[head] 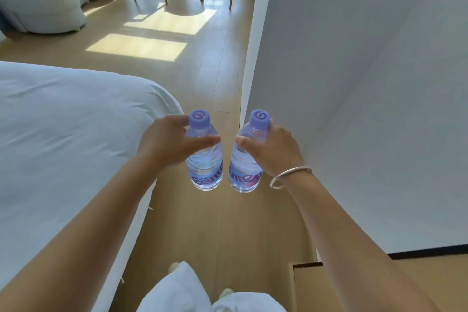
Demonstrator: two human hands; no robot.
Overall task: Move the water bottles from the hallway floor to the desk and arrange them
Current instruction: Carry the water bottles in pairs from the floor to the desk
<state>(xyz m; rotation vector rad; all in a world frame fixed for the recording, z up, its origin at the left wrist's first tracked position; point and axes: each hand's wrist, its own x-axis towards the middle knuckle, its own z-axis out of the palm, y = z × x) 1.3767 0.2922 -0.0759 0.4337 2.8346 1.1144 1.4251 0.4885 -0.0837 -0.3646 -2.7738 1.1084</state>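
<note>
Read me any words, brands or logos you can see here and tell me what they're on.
"Gante...": purple brand lettering on the left bottle label, cut off at the edge.
"...anten": same lettering on the right bottle.
Swirl logo, no letters: both purple caps.
Smaller label print: too blurred to read.

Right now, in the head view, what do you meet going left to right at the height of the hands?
Bed → left hand → left bottle → right bottle → right hand → bracelet → wall.
</note>
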